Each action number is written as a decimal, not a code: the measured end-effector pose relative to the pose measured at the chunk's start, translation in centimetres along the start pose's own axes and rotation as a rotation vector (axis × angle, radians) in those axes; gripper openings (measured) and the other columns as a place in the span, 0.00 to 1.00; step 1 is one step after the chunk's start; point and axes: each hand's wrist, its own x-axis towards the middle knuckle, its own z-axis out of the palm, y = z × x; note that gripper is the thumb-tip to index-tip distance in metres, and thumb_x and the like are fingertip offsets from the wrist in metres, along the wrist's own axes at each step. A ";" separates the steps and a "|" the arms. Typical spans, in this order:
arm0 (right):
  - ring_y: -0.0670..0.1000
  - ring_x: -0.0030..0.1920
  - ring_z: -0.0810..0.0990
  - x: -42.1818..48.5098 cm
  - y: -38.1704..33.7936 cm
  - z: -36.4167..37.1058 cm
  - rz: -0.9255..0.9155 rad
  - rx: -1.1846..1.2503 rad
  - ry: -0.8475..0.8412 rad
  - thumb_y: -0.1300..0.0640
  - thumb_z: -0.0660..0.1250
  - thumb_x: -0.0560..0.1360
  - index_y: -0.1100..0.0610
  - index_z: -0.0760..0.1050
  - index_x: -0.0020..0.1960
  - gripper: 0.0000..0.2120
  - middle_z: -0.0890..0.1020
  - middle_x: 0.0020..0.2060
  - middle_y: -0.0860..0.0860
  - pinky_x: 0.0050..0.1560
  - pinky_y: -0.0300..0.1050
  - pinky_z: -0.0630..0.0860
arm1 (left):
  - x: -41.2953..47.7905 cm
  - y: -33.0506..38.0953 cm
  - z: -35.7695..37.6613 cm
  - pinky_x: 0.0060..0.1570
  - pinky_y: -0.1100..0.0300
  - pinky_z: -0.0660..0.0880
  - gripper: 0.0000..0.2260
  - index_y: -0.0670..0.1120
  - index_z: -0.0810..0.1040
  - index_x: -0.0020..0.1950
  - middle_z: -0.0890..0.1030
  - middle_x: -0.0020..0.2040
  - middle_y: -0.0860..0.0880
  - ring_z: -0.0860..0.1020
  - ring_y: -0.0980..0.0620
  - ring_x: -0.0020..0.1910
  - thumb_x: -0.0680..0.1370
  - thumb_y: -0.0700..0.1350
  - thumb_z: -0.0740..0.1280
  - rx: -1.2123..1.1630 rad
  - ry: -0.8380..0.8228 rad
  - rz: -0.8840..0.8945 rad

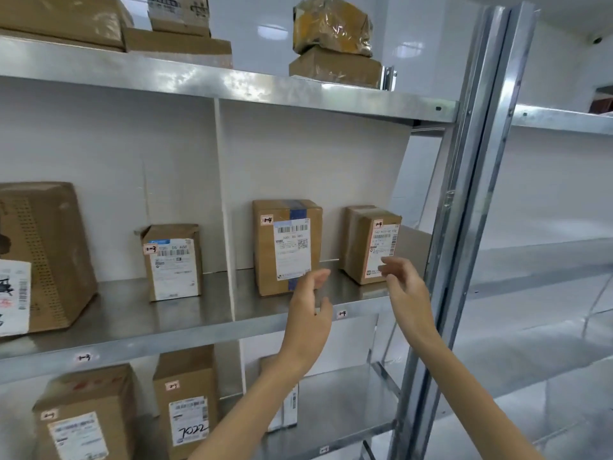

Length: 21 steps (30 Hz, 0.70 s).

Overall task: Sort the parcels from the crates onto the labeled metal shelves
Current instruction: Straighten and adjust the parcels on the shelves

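Right of the white divider (225, 207), two parcels stand upright on the middle shelf (126, 310): the taped parcel (287, 247) near the divider, the smaller parcel (371, 244) farther right. In front of them the left hand (308, 313) and right hand (403, 283) hover, each grip apart and holding nothing.

Probably a parcel depot: labeled metal shelves (272, 323) holding addressed cartons (287, 247).

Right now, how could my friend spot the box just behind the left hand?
Find the middle metal shelf, then the compartment right of the white divider. Two boxes stand there; pick the left box, taller than its neighbour and the only one with a blue tape stripe down its front.
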 end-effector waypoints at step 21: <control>0.53 0.59 0.75 11.7 9.1 1.5 0.203 0.302 -0.039 0.54 0.51 0.82 0.51 0.68 0.62 0.11 0.77 0.55 0.52 0.51 0.48 0.77 | 10.9 -6.4 7.9 0.60 0.80 0.62 0.29 0.59 0.56 0.73 0.63 0.69 0.62 0.62 0.68 0.67 0.79 0.34 0.59 0.026 -0.162 -0.003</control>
